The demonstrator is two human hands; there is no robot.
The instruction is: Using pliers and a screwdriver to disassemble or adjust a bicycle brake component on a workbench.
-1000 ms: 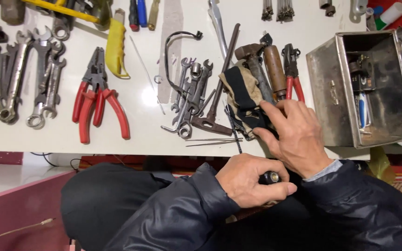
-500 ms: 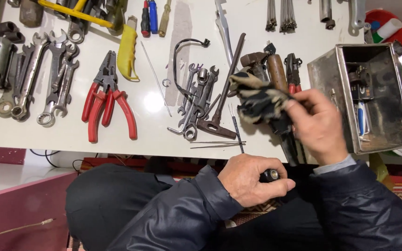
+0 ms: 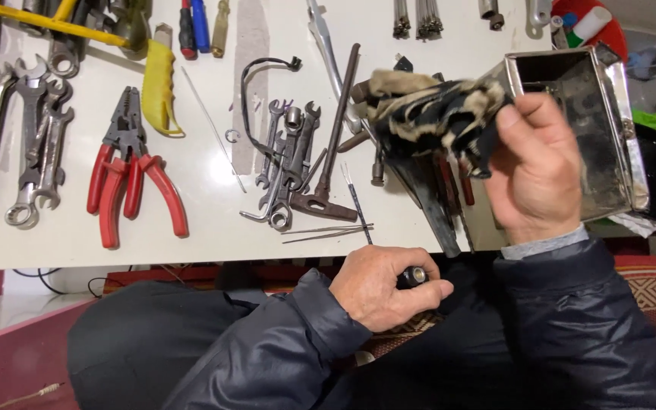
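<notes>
While the right hand point(image 3: 534, 171) is raised in the right half of the frame, its thumb and fingers are pinched tight on a crumpled black-and-tan rag point(image 3: 430, 114), which bunches out to the left of the fingertips and hangs above the tools at the table's edge. Just behind that hand stands an open metal box point(image 3: 609, 144), its dark inside facing the camera. Lower, at centre, the left hand point(image 3: 381, 288) is curled into a closed fist around a small dark cylindrical object point(image 3: 411, 275), of which only the shiny end shows past the thumb; what it is cannot be made out. This hand sits just below the near edge of the white table point(image 3: 206, 228). Farther left on the table lie red-handled pliers point(image 3: 132, 171), and a hammer point(image 3: 328, 144) rests near the middle.
</notes>
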